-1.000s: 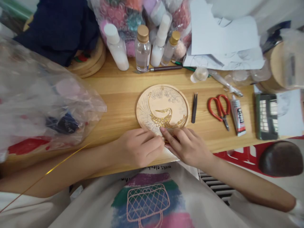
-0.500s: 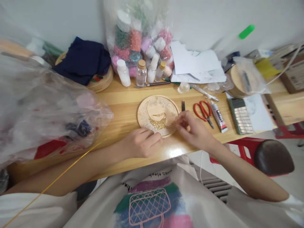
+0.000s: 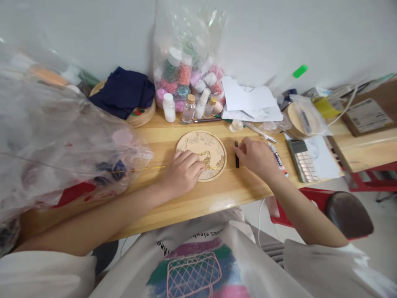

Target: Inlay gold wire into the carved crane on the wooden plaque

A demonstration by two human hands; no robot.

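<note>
My left hand point(image 3: 185, 171) rests over the lower left of a round wooden disc point(image 3: 201, 136), its fingers closed on a thin gold wire point(image 3: 151, 168) that trails off to the left. The disc bears an engraved bird design, partly filled with gold wire point(image 3: 207, 159); my fingers cover some of it. To the right of the disc, my right hand point(image 3: 257, 157) has its thumb and fingers closed around slim black tweezers point(image 3: 237, 161), which stand out on both sides of the thumb. A tube of glue point(image 3: 279, 159) is partly behind this hand. The red-handled pliers are hidden from view.
Behind the disc stand small bottles point(image 3: 188, 109) and a clear bag of coloured jars point(image 3: 182, 74). Plastic bags point(image 3: 77, 145) crowd the left. White papers point(image 3: 248, 101), a green case point(image 3: 302, 161) and a cardboard box point(image 3: 372, 111) are to the right.
My right hand has left the disc's edge and moved right to the tweezers, covering the pliers. My left hand has shifted up and left onto the disc. The camera view has shifted.
</note>
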